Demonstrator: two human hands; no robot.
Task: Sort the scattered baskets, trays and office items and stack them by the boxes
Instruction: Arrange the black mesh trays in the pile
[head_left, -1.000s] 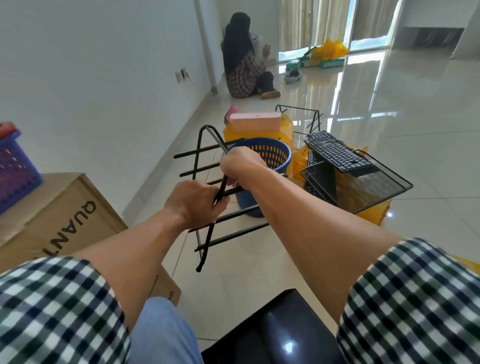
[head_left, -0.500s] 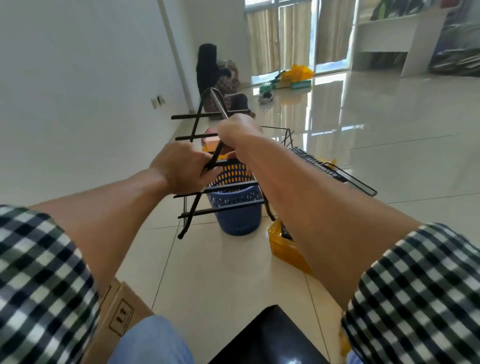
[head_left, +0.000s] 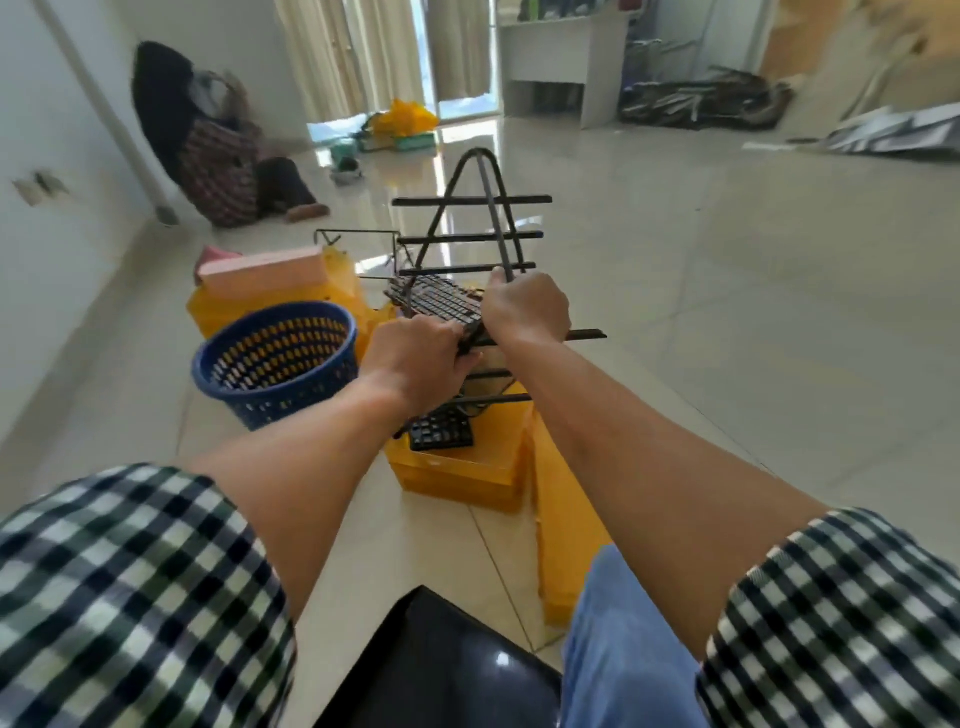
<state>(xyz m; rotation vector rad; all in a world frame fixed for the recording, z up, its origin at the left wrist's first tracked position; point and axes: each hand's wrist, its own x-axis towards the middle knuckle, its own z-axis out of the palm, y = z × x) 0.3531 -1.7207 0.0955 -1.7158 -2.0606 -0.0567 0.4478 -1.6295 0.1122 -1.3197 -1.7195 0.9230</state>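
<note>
I hold a black metal tiered rack frame upright in the air in front of me. My left hand grips a lower bar of it and my right hand grips its side rail a little higher. Behind the rack a black keyboard lies on a wire tray. A blue perforated basket stands on the floor to the left. Yellow trays lie below my hands, with a second black keyboard in one. A pink box rests on another yellow tray.
A person sits on the floor by the left wall. A white desk and dark clutter stand at the back right. A black glossy object lies at my knees. Open tile floor stretches right.
The view has swung right, away from the cardboard box. The rack frame has moved right, from over the blue basket to above the keyboard and yellow trays. Both hands keep their grip.
</note>
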